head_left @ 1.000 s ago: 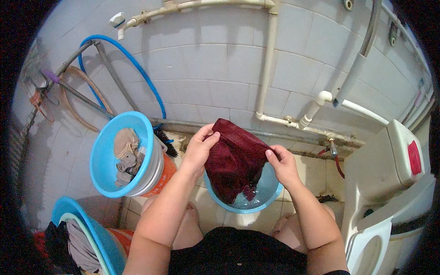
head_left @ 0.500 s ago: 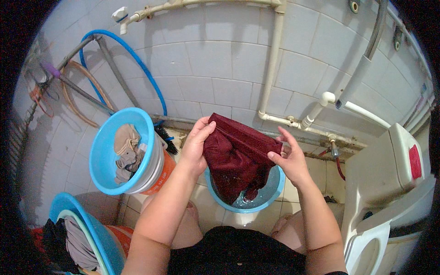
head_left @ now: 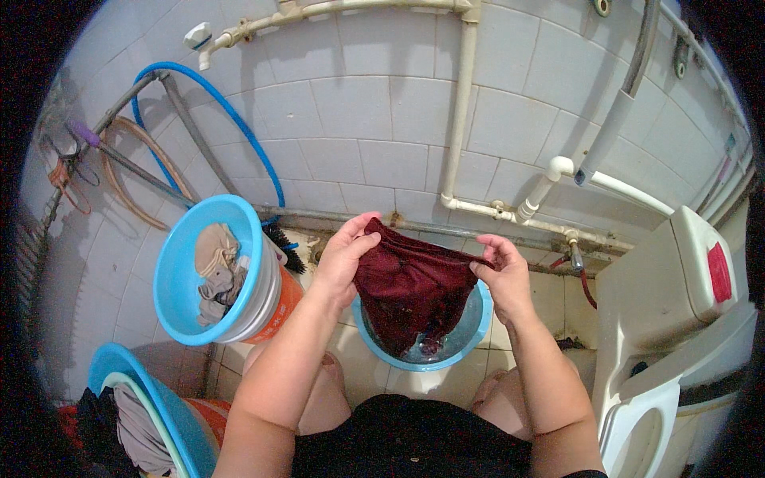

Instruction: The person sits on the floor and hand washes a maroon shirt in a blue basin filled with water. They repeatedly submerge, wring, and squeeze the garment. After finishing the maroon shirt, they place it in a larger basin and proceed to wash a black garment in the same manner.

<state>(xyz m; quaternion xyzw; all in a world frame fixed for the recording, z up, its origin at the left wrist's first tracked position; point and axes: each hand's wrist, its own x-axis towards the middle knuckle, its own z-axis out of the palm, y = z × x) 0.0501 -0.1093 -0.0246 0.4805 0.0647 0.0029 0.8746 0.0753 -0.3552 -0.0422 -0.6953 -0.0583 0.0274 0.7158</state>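
Note:
A dark maroon garment [head_left: 410, 279], wet-looking, hangs stretched between my two hands. My left hand [head_left: 344, 256] pinches one end of its top edge between thumb and fingers. At the other end of that edge, my right hand [head_left: 505, 277] grips with thumb and bent fingers. The cloth sags in the middle, and its lower part hangs down into a light blue basin [head_left: 422, 367] on the floor. Some water glints in the basin by the garment's hem; most of the inside is hidden behind the cloth.
At the left, a blue basin [head_left: 165, 291] with beige and grey clothes rests on a white and orange bucket [head_left: 280, 307]. Another blue basin [head_left: 151, 382] with dark and grey clothes stands lower left. A white toilet [head_left: 637, 295] is at the right; pipes [head_left: 460, 119] line the tiled wall.
My right fingers, spread before, have closed more around the garment's edge. The top edge has dropped slightly and turned, folding the band. My view has shifted a little.

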